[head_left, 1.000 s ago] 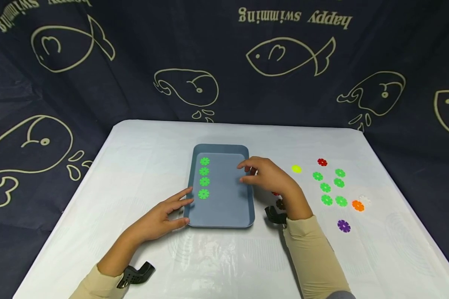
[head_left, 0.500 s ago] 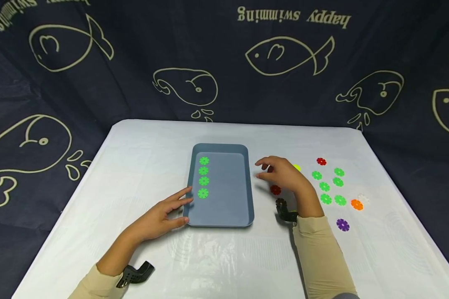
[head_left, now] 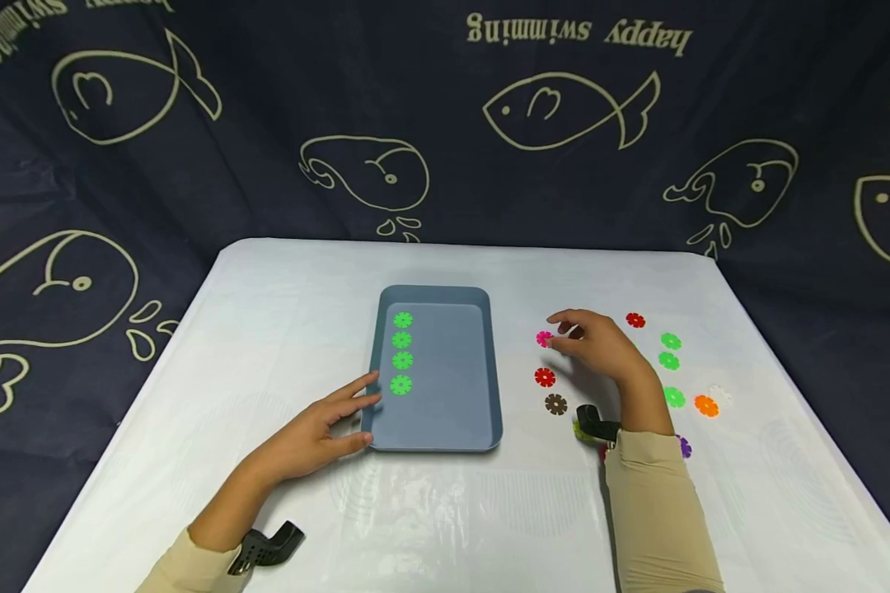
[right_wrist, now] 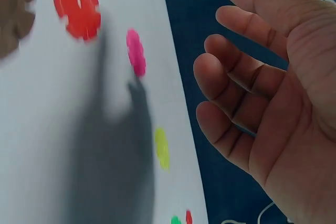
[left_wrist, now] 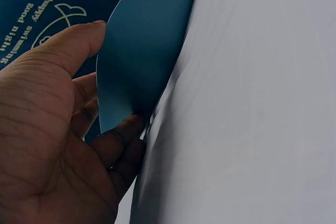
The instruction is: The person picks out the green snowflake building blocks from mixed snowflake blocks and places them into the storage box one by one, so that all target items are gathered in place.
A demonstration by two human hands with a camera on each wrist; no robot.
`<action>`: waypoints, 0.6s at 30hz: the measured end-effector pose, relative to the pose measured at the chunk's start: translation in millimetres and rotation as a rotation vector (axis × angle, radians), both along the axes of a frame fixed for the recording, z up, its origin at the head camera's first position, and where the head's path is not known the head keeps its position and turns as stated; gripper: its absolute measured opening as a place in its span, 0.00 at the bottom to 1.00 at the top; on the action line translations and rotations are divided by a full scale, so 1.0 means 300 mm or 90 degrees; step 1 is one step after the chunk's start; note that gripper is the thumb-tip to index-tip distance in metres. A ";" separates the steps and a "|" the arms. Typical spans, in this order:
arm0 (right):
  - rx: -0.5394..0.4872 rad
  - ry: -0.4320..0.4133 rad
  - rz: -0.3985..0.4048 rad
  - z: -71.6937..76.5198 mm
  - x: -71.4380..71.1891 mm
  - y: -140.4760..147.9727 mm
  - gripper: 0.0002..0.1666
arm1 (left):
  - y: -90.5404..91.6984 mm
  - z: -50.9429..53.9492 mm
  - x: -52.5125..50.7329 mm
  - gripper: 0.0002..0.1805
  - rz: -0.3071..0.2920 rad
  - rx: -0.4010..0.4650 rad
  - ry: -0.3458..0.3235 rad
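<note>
Our right hand, fingers apart, hovers near a pink disc we judge light, stiff, best pinched by its rim; left hand, fingers spread, touches a tray.

White table — occupies the lower part of the head view. Blue-grey tray: flat, near frame center. Notched discs, right of center, in a column: pink disc, red disc, brown disc. Right side — three green discs, orange disc; purple disc, lower right, partly hidden.
</note>
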State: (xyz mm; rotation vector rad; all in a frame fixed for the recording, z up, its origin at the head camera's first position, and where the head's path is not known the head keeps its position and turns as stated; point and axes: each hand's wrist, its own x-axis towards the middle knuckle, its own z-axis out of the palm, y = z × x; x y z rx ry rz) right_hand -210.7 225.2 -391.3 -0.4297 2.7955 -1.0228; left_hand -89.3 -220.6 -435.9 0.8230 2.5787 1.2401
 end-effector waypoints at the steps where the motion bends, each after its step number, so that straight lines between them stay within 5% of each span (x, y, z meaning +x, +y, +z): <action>1: -0.001 0.000 -0.004 0.000 0.001 0.010 0.22 | 0.000 0.000 0.000 0.35 0.000 0.000 0.000; 18: 0.037 0.001 -0.063 -0.020 0.013 0.167 0.27 | 0.000 0.003 0.001 0.35 -0.002 0.003 0.001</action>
